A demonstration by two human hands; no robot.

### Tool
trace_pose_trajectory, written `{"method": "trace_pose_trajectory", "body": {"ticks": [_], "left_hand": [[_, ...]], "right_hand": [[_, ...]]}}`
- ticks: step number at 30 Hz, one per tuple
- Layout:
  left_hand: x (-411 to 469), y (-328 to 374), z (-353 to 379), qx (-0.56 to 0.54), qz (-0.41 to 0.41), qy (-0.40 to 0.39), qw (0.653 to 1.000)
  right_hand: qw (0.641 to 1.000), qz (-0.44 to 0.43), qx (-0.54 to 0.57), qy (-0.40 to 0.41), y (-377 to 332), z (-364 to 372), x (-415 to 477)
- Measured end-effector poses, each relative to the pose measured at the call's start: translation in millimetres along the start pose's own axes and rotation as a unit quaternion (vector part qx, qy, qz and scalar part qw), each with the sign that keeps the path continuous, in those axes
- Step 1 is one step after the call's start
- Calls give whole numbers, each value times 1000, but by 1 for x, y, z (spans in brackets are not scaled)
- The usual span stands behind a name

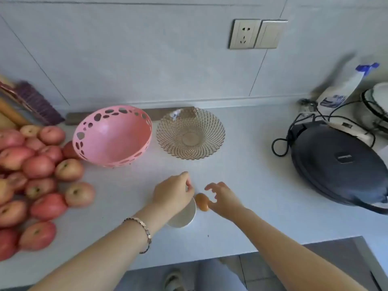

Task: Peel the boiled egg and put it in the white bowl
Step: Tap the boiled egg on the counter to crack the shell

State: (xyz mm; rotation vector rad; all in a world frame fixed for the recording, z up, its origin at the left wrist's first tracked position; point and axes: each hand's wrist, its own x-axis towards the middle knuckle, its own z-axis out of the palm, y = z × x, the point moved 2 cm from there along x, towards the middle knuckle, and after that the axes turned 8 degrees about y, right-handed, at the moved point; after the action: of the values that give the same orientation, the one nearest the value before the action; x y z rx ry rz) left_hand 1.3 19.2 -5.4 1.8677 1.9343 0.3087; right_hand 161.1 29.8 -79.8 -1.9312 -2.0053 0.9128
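Note:
A brown boiled egg in its shell lies on the white counter, right beside the white bowl. My left hand sits over the bowl's far left side with its fingers curled at the rim, hiding much of the bowl. My right hand is just to the right of the egg. Its fingers are spread and the lower fingertips touch the egg's right side.
A pink perforated bowl and a wire basket stand behind. Several red apples are piled at the left. A dark lidded electric pan with cords sits at the right. The counter's front edge runs below my forearms.

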Motion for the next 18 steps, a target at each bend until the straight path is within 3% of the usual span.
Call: {"method": "trace_pose_trajectory", "body": {"ticks": [7,12,18], "left_hand": [[0,-18,33,-53,-107,21,993],[0,-26,43,-83,-174,54,980],[-6,-25,49,-95,-197,54,974]], "right_hand": [[987,-91,-123,-50,10,38,8],[999,-29,-38,-1,29,40,14],[996,-50,-21,64,44,35,10]]}}
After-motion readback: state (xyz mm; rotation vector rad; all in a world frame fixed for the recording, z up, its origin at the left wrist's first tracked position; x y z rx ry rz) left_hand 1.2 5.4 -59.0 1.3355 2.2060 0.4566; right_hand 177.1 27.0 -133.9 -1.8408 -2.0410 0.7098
